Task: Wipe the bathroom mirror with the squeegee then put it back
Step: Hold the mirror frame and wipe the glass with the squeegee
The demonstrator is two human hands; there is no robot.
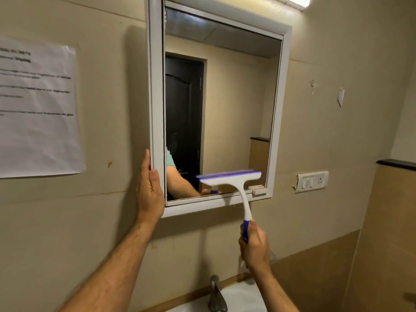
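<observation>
A white-framed mirror hangs on the beige wall. My left hand grips the lower left edge of its frame. My right hand is closed around the blue grip of a white squeegee. The squeegee's blade, edged in purple, lies slightly tilted against the bottom right part of the glass, a little blurred. Its white neck crosses the lower frame rail down to my hand. The glass reflects a dark door and my arm.
A metal tap and white basin sit below. A printed paper sheet is taped on the wall at left. A switch and socket plate is at right, a dark ledge further right, a tube light above.
</observation>
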